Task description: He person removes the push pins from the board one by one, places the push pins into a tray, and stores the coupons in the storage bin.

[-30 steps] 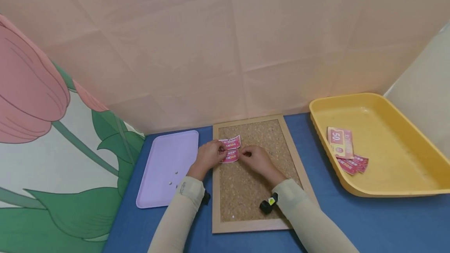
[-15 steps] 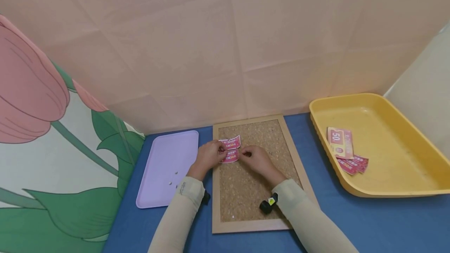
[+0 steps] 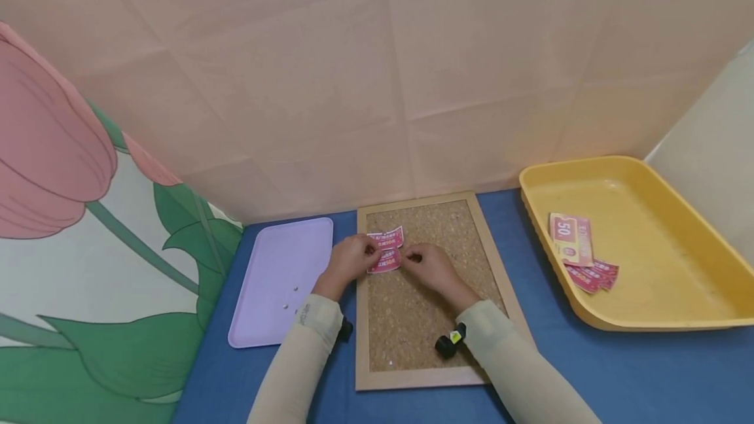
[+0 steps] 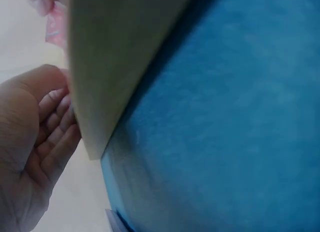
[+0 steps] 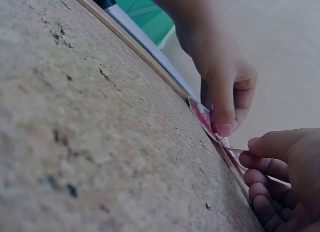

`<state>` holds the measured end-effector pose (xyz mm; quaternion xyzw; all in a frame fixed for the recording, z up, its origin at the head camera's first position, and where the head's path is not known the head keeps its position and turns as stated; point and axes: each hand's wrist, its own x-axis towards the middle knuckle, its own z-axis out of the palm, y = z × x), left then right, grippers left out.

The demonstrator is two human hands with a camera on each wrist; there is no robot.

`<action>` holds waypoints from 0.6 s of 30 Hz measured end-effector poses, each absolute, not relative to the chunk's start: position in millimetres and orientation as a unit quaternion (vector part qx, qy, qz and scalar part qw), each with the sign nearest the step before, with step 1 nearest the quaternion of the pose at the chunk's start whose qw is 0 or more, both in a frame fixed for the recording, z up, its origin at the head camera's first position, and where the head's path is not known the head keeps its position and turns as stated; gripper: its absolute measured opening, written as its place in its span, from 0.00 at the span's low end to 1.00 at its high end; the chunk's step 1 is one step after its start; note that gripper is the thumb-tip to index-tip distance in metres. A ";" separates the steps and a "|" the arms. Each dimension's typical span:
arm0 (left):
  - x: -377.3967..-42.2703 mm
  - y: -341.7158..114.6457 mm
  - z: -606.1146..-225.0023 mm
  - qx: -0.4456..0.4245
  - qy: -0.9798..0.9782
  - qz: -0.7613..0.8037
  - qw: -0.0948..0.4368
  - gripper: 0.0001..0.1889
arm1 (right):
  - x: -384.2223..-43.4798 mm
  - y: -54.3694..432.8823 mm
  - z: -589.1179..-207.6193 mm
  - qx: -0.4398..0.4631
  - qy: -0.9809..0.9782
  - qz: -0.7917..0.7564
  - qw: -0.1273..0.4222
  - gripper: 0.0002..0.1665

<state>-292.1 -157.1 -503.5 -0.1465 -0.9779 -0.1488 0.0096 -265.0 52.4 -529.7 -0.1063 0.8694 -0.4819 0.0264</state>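
Watching the lower coupon [image 3: 389, 262], I see it on the cork board [image 3: 406, 326], just below the upper coupon [image 3: 391, 238]. The right hand [image 3: 434, 269] pinches its right edge, fingertips together; the left hand [image 3: 349, 259] pinches its upper left, with any pin there unclear to me. Uneven pulling could crease it; a careless left sleeve [image 3: 294, 362] could jolt the tray [image 3: 285, 257].

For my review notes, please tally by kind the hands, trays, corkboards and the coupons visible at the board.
Hands: 2 (left hand, right hand)
Trays: 2 (purple tray, yellow tray)
Corkboard: 1
Coupons at the board: 2 (upper coupon, lower coupon)
Total: 7
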 end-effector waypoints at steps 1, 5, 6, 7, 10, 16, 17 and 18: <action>-292.2 -156.3 -503.4 -0.147 -0.978 -0.146 0.010 0.10 | -265.1 53.0 -529.7 -0.105 0.869 -0.483 0.027 0.09; -291.9 -155.0 -505.0 -0.143 -0.979 -0.142 0.015 0.10 | -265.3 53.9 -529.0 -0.107 0.869 -0.482 0.024 0.09; -291.8 -154.9 -505.3 -0.143 -0.979 -0.141 0.016 0.10 | -264.9 53.9 -528.6 -0.106 0.870 -0.482 0.024 0.09; -291.8 -154.9 -505.4 -0.144 -0.979 -0.142 0.015 0.10 | -265.0 53.8 -528.3 -0.106 0.870 -0.481 0.023 0.09; -291.6 -155.0 -504.8 -0.146 -0.979 -0.143 0.014 0.10 | -264.5 53.5 -526.9 -0.106 0.872 -0.477 0.023 0.08; -291.1 -156.6 -504.2 -0.142 -0.979 -0.147 0.007 0.09 | -264.0 52.3 -526.9 -0.112 0.871 -0.478 0.019 0.08; -291.0 -156.8 -504.2 -0.142 -0.979 -0.148 0.006 0.09 | -263.8 52.2 -527.2 -0.111 0.871 -0.479 0.018 0.08; -291.0 -156.9 -504.5 -0.142 -0.979 -0.148 0.005 0.09 | -263.5 52.0 -527.3 -0.111 0.871 -0.478 0.017 0.08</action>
